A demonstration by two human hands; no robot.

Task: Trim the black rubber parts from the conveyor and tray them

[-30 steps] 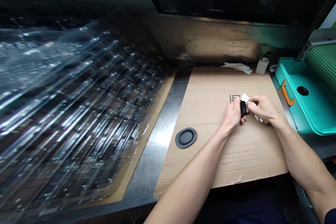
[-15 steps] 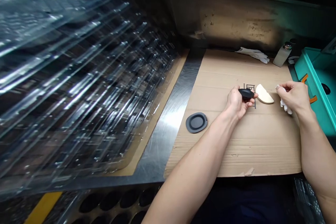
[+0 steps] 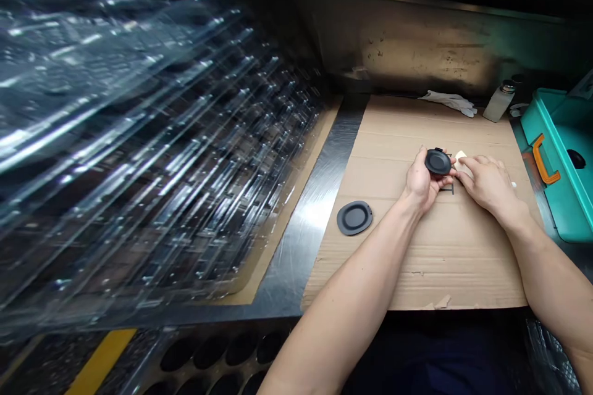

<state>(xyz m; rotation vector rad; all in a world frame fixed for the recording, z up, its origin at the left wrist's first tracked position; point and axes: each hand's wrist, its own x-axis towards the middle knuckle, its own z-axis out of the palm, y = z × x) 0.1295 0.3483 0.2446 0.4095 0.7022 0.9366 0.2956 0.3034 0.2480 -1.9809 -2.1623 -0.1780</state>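
Note:
My left hand (image 3: 422, 182) is closed around a black oval part (image 3: 438, 162), a shallow dish with a raised rim and a small tab, its hollow face turned up towards me. Close beside it, my right hand (image 3: 488, 182) has its fingers bent together, the tips by the part's right edge; what they hold, if anything, is hidden. Partly covered by the right hand is a cream half-round pad (image 3: 460, 156) on the cardboard. A similar dark grey oval part (image 3: 354, 218) lies flat to the left of my forearm.
A cardboard sheet (image 3: 417, 247) covers the metal bench (image 3: 296, 234). Clear plastic trays (image 3: 162, 166) are stacked at left. White gloves (image 3: 449, 102) and a capped bottle (image 3: 499, 102) stand at the back. A teal bin (image 3: 563, 197) with an orange handle is at right.
My right hand has moved left, from beside the bin to the black oval part, covering much of the cream pad. The part in my left hand has tilted to show its face.

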